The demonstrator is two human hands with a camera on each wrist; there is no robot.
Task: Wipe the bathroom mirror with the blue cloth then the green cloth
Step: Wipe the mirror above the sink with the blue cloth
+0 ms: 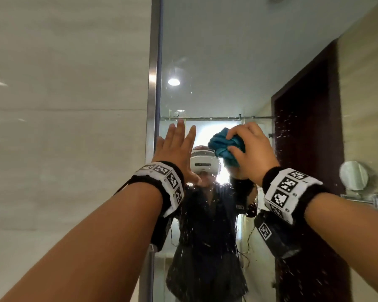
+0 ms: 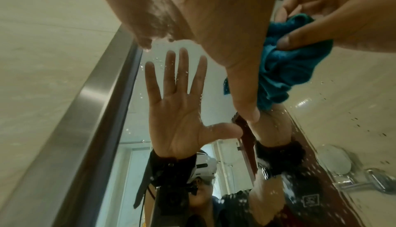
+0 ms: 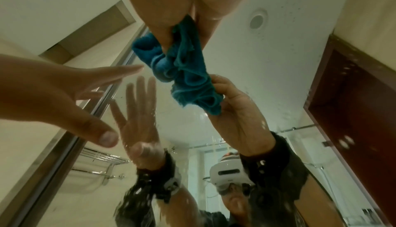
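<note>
The right hand (image 1: 252, 149) holds the bunched blue cloth (image 1: 226, 147) in curled fingers against the bathroom mirror (image 1: 227, 62), at head height. Just to its left, the left hand (image 1: 176, 149) hovers at the glass, fingers straight, holding nothing.

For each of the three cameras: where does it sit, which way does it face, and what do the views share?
Head: faces the mirror; shows both forearms, the flat left hand and the right hand gripping the blue cloth.
Left wrist: looks up along the palm at the glass.
Right wrist: looks up along the fingers round the cloth.
Shared: cloth, mirror and both hands.
</note>
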